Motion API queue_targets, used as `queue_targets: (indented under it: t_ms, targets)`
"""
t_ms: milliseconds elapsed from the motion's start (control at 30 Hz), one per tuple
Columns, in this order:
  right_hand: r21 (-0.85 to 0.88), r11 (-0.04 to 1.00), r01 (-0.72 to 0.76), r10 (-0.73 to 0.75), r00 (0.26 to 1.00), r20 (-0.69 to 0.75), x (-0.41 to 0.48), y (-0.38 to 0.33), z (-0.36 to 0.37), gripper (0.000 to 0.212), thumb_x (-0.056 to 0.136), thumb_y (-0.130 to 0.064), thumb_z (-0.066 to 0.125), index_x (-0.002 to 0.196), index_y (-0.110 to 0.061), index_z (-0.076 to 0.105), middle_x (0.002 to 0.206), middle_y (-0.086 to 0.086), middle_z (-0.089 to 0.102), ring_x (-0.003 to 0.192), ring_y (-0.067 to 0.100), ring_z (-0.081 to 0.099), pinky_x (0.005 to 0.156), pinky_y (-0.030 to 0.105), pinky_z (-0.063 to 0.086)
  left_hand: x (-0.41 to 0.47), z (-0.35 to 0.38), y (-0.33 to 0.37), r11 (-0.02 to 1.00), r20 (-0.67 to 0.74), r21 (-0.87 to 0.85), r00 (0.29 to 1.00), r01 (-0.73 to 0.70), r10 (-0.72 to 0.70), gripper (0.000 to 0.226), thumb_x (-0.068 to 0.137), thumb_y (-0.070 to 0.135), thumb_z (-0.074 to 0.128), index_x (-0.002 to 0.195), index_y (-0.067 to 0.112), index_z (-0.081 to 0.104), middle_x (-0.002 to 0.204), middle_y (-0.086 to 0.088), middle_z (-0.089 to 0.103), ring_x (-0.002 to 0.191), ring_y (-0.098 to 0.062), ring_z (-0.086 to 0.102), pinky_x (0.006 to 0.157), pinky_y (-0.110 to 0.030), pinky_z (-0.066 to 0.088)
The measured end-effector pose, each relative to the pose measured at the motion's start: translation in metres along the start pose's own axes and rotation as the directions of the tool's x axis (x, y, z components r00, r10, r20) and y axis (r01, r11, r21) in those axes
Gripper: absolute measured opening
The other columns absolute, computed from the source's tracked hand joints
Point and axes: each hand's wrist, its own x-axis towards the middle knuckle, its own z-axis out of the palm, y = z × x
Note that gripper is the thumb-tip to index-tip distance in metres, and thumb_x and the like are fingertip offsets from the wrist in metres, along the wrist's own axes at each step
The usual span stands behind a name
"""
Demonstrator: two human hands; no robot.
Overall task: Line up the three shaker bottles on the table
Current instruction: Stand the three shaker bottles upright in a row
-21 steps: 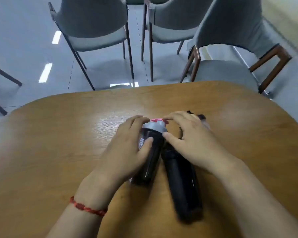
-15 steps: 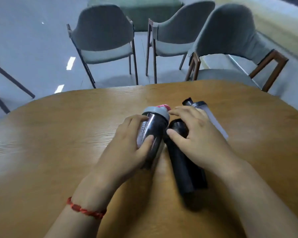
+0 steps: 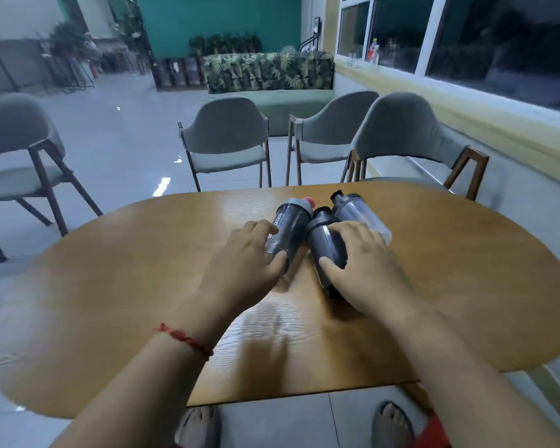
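- You stand at an oval wooden table (image 3: 450, 286) in a tiled room; a green sofa (image 3: 272, 92) sits against the far wall and windows (image 3: 466, 37) run along the right.
- The table's near edge is close to your body, with your bare feet (image 3: 201, 428) showing below it. Bare tabletop spreads wide on the left and on the right of the bottles, and a narrower strip lies beyond them before the far edge.
- Three grey chairs (image 3: 227, 140) stand past the far edge, one of them tucked close at the far right corner; a fourth chair (image 3: 17, 150) stands off to the left.
- The three bottles lie on their sides, caps pointing away from you, fanned out in a tight cluster and touching or nearly so.
- Your left hand (image 3: 243, 266), red cord bracelet (image 3: 185, 341) on its wrist, is curled over the lower body of the grey-lidded shaker bottle (image 3: 290, 221), thumb pressed on its side.
- Your right hand (image 3: 366, 260) is wrapped over the black shaker bottle (image 3: 324, 237) in the middle, thumb on its left side.
- The clear shaker bottle (image 3: 356, 211) lies just right of the black one, partly hidden by your right fingers (image 3: 353, 229); I cannot tell whether they touch it.
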Motion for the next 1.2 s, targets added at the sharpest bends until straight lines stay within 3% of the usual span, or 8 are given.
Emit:
queue_targets:
  t_ms: [267, 433, 567, 667, 800, 900, 1033, 1200]
  targets:
    - [-0.006, 0.956, -0.292, 0.289, 0.945, 0.15, 0.053, 0.005, 0.029, 0.095, 0.09, -0.073, 0.057, 0.168, -0.035, 0.017, 0.164, 0.003, 0.04, 0.147, 0.033, 0.043, 0.1, 0.048, 0.046, 0.087, 0.047, -0.02, 0.966, 0.194, 0.036, 0.947, 0.255, -0.257, 0.082, 0.07, 0.065, 0.069, 0.134, 0.022, 0.042, 0.121, -0.006, 0.061, 0.104, -0.031, 0.064, 0.086, -0.048, 0.057]
    - [-0.041, 0.944, -0.328, 0.33, 0.929, 0.167, 0.078, 0.01, 0.045, 0.104, 0.086, -0.077, 0.058, 0.169, -0.037, 0.01, 0.157, 0.004, 0.052, 0.131, 0.033, 0.06, 0.079, 0.04, 0.043, 0.102, 0.066, -0.03, 0.942, 0.229, 0.069, 0.914, 0.328, -0.335, 0.072, 0.065, 0.075, 0.062, 0.116, 0.027, 0.045, 0.096, 0.001, 0.067, 0.086, -0.027, 0.069, 0.08, -0.045, 0.059]
    - [0.002, 0.958, -0.286, 0.283, 0.948, 0.144, 0.103, 0.005, 0.053, 0.101, 0.081, -0.074, 0.059, 0.166, -0.041, 0.015, 0.147, 0.002, 0.06, 0.123, 0.032, 0.064, 0.084, 0.044, 0.055, 0.109, 0.067, -0.063, 0.891, 0.181, -0.217, 0.913, 0.399, -0.365, 0.063, 0.071, 0.071, 0.07, 0.117, 0.032, 0.051, 0.093, 0.007, 0.07, 0.079, -0.018, 0.073, 0.074, -0.04, 0.06]
    - [0.09, 0.964, -0.249, 0.239, 0.964, 0.116, 0.121, -0.005, 0.058, 0.102, 0.082, -0.074, 0.06, 0.167, -0.044, 0.011, 0.145, 0.002, 0.061, 0.12, 0.032, 0.065, 0.087, 0.047, 0.058, 0.107, 0.069, -0.089, 0.701, 0.099, -0.603, 0.908, 0.38, -0.407, 0.052, 0.082, 0.05, 0.081, 0.123, 0.029, 0.056, 0.101, 0.007, 0.073, 0.088, -0.008, 0.072, 0.068, -0.019, 0.054]
    - [0.378, 0.902, -0.208, 0.204, 0.978, 0.052, 0.119, -0.01, 0.075, 0.096, 0.083, -0.071, 0.065, 0.163, -0.051, 0.017, 0.141, -0.007, 0.061, 0.12, 0.025, 0.064, 0.091, 0.05, 0.06, 0.102, 0.07, -0.105, 0.352, 0.123, -0.878, 0.863, 0.326, -0.491, 0.059, 0.085, 0.051, 0.078, 0.128, 0.016, 0.058, 0.102, -0.008, 0.077, 0.081, -0.026, 0.076, 0.069, -0.043, 0.063]
    - [0.556, 0.818, -0.147, 0.186, 0.982, -0.014, 0.116, -0.006, 0.079, 0.094, 0.084, -0.069, 0.069, 0.161, -0.055, 0.019, 0.145, -0.01, 0.059, 0.123, 0.022, 0.064, 0.092, 0.053, 0.062, 0.103, 0.064, -0.108, 0.25, 0.106, -0.933, 0.862, 0.259, -0.496, 0.054, 0.096, 0.041, 0.072, 0.129, 0.002, 0.054, 0.096, -0.016, 0.07, 0.072, -0.029, 0.07, 0.059, -0.041, 0.057]
    - [0.668, 0.74, -0.083, 0.194, 0.976, -0.094, 0.114, -0.002, 0.083, 0.092, 0.094, -0.057, 0.074, 0.164, -0.054, 0.015, 0.149, -0.011, 0.053, 0.131, 0.019, 0.059, 0.094, 0.048, 0.061, 0.103, 0.064, -0.114, 0.323, 0.033, -0.924, 0.884, 0.205, -0.467, 0.066, 0.088, 0.05, 0.078, 0.14, 0.017, 0.053, 0.121, -0.01, 0.075, 0.102, -0.032, 0.077, 0.079, -0.046, 0.064]
    - [0.695, 0.719, 0.0, 0.173, 0.968, -0.18, 0.111, -0.001, 0.092, 0.103, 0.091, -0.041, 0.084, 0.169, -0.04, 0.018, 0.156, -0.014, 0.047, 0.133, 0.003, 0.052, 0.107, 0.026, 0.047, 0.1, 0.066, -0.121, 0.599, -0.109, -0.786, 0.919, 0.153, -0.378, 0.084, 0.08, 0.034, 0.091, 0.15, 0.032, 0.044, 0.133, 0.01, 0.064, 0.117, -0.005, 0.064, 0.088, -0.026, 0.06]
